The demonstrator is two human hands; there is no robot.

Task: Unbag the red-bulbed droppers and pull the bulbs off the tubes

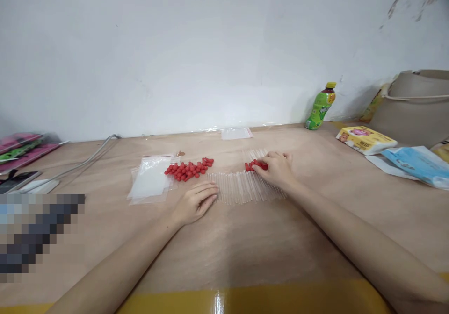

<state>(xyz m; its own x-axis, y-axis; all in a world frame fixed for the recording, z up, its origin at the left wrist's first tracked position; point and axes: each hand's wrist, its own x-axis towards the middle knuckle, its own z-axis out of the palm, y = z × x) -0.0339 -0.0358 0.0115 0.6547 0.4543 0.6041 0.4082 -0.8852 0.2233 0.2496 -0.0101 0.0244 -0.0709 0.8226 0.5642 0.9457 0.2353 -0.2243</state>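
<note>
A row of clear thin tubes (242, 188) lies side by side on the brown table covering, with more tubes behind it. My left hand (198, 202) rests at the row's left end, its fingers close together; whether anything is between them is hidden. At the right part of the row, my right hand (275, 169) has its fingers bent over a small group of red pieces (249, 166), touching them. A larger pile of red rubber-like pieces (187, 170) lies left of the tubes, beside a stack of clear plastic bags (150, 178).
Another clear bag (236, 133) lies by the wall. At right are a green bottle (320, 107), a yellow tissue pack (366, 139), a blue packet (417, 164) and a beige bag (414, 108). A grey cable (91, 157) and pink packets (31, 155) are at left.
</note>
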